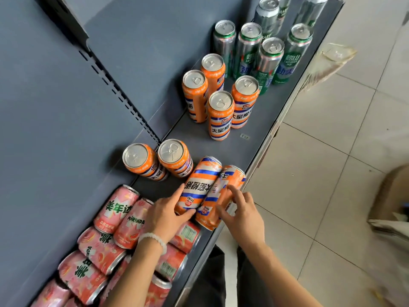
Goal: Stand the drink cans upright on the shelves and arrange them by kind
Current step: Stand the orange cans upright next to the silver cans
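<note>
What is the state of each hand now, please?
Left hand: closed on a lying orange can.
Right hand: closed on the neighbouring lying orange can.

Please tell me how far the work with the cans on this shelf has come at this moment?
Partly done. The green cans and four orange cans already stand upright in their own groups. In hand: the left hand and right hand each grip a lying orange can. Left: two more orange cans near the back panel look tilted, and the pink cans lie jumbled on their sides.
</note>
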